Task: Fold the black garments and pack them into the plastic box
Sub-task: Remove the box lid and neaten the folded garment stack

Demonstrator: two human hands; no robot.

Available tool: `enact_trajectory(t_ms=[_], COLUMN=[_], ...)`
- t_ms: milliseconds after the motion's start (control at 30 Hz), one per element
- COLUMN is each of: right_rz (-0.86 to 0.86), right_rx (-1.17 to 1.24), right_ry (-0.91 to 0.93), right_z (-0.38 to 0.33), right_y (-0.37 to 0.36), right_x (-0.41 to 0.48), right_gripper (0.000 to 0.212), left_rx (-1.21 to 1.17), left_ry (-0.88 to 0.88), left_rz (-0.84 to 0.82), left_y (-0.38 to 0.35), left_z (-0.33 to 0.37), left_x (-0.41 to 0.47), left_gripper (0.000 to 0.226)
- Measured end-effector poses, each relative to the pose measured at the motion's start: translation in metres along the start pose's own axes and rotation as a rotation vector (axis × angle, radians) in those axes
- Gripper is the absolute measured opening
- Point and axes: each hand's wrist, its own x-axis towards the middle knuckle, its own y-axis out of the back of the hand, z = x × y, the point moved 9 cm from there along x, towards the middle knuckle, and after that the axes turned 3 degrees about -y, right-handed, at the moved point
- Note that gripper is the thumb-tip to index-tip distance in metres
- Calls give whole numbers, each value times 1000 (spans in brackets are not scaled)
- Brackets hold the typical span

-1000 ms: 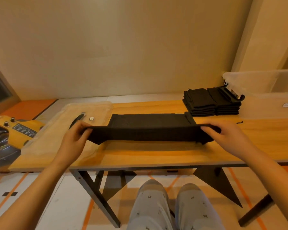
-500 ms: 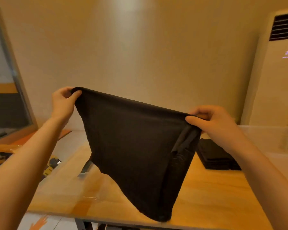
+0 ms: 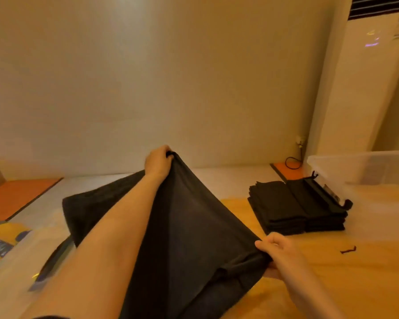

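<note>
A: What lies at the far left?

B: A clear lid (image 3: 16, 272), flat on the table (image 3: 332, 284), at about eight o'clock from the garment. It is blurred, and a dark strip shows on it.

A: And the person's left hand?

B: The left hand (image 3: 158, 162) is raised at twelve o'clock of the garment (image 3: 194, 226). Its fingers are curled round the cloth's top edge and grip it. The forearm crosses in front of the cloth's left part.

A: Where is the garment itself?

B: In the middle, over the table, hanging like a tent from that hand. One fold spreads out toward nine o'clock, over the lid's near end. Another slopes down toward four o'clock. Its lowest part runs off the bottom edge, so its contact with the table cannot be told.

A: The right hand?

B: The right hand (image 3: 278, 252) is low, near the wood, and pinches the garment's right corner, with the thumb on top and the fingers beneath.

A: Further right?

B: At one o'clock from that hand a stack (image 3: 293, 206) of folded black cloth sits on the table, two piles touching side by side. A short dark thread (image 3: 348, 249) lies on bare wood at three o'clock of the hand. The clear box (image 3: 366, 171) stands just beside the stack, at its two o'clock. A white air conditioner (image 3: 366, 77) rises behind the box at twelve o'clock.
</note>
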Motion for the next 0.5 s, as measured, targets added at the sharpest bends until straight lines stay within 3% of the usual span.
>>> enact_trajectory(t_ms=[167, 367, 500], right_rz=[122, -109, -139], right_rx=[-118, -29, -70], right_ry=[-186, -196, -182], right_z=[66, 60, 56], right_y=[38, 37, 45], right_x=[30, 23, 15], right_gripper=[11, 12, 9], left_rx=[208, 235, 300], left_ry=[-21, -69, -68], left_rz=[-385, -551, -651], left_y=[-147, -160, -160], left_z=[0, 20, 17], left_x=[-54, -143, -184], left_gripper=[52, 66, 67])
